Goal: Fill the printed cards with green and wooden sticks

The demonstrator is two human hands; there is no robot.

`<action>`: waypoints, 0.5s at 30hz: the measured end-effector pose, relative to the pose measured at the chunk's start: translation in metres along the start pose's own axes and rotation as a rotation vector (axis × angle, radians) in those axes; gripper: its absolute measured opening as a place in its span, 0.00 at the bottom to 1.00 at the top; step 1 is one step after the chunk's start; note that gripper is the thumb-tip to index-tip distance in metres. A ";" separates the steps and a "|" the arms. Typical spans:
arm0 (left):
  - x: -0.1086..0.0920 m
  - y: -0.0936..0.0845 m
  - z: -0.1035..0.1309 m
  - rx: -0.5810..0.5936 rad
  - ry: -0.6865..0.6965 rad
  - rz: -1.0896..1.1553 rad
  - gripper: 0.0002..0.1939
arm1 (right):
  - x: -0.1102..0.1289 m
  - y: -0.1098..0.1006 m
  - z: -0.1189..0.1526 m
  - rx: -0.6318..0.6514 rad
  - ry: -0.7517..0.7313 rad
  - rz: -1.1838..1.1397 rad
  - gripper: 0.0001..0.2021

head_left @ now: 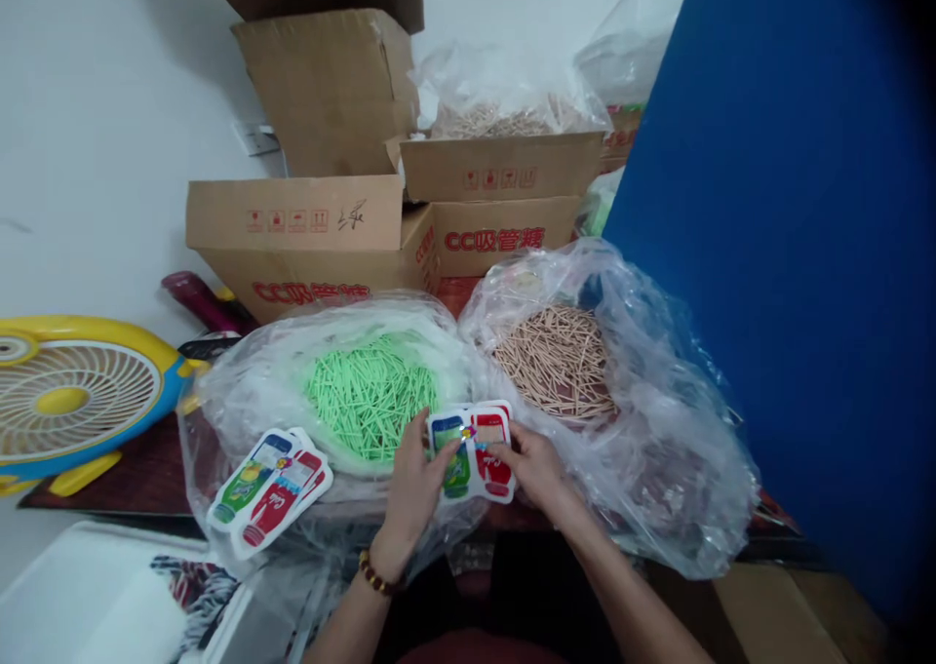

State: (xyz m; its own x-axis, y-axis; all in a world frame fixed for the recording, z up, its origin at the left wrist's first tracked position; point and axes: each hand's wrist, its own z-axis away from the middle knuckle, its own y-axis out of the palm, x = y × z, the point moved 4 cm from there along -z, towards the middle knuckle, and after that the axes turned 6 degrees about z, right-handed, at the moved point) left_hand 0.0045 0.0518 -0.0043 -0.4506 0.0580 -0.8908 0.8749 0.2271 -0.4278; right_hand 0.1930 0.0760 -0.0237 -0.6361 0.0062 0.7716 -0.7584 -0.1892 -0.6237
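Between my two hands is a small stack of green and red printed cards [472,459]. My left hand [420,479] grips its left side, thumb on top, and my right hand [537,464] pinches its right side. Behind my left hand, green sticks [372,396] lie in an open clear plastic bag. Brown sticks [560,362] fill part of another clear bag, behind and right of my right hand. More of the same printed cards [270,488] rest in a pile on the plastic at the left.
A yellow and blue fan [80,401] stands at the left. Cardboard boxes [292,215] line the back, one topped with a bag of sticks [497,118]. A blue panel [782,254] rises at the right. A white container [80,596] sits low at the left.
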 end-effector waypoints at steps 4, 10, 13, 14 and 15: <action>-0.001 0.009 0.000 0.036 0.217 -0.414 0.29 | 0.008 -0.016 -0.004 -0.159 0.030 0.478 0.23; 0.013 0.032 0.023 0.197 0.227 -0.669 0.34 | 0.002 0.012 0.001 -0.002 -0.050 0.618 0.26; 0.008 0.035 0.021 0.205 0.218 -0.651 0.34 | -0.006 0.019 -0.003 0.028 -0.035 0.627 0.27; 0.006 0.033 0.020 0.205 0.223 -0.625 0.34 | -0.007 0.018 -0.003 0.030 -0.039 0.633 0.27; 0.005 0.029 0.020 0.203 0.236 -0.590 0.33 | -0.006 0.017 -0.003 0.029 -0.046 0.641 0.26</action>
State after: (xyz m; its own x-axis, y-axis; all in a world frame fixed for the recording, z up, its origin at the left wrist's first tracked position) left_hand 0.0308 0.0391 -0.0240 -0.8708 0.1962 -0.4508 0.4751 0.0994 -0.8743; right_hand 0.1838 0.0756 -0.0393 -0.9546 -0.1592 0.2517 -0.2250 -0.1680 -0.9598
